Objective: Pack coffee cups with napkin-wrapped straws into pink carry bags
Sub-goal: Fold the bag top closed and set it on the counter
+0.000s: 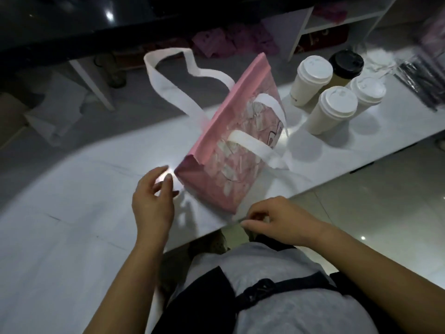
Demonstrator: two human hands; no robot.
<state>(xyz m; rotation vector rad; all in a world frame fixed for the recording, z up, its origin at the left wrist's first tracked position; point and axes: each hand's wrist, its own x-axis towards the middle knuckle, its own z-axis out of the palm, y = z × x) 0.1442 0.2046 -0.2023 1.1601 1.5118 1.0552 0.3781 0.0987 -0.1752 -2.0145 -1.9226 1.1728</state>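
A pink carry bag point(231, 150) with white handles point(168, 75) stands tilted on the white counter point(72, 201), its mouth folded flat. My left hand point(154, 198) hovers open just left of the bag's near corner, fingers relaxed, touching nothing that I can see. My right hand point(274, 220) is at the counter's front edge below the bag, fingers curled as if pinching something thin and pale; what it holds I cannot make out. To the right stand several lidded paper coffee cups: three with white lids point(334, 107) and one with a black lid point(345, 65).
Black wrapped straws point(419, 80) and white napkins point(378, 56) lie at the far right of the counter. Pink bags point(216, 42) are piled on the floor behind, near white shelving point(337, 22). The counter's front edge runs diagonally past my right hand.
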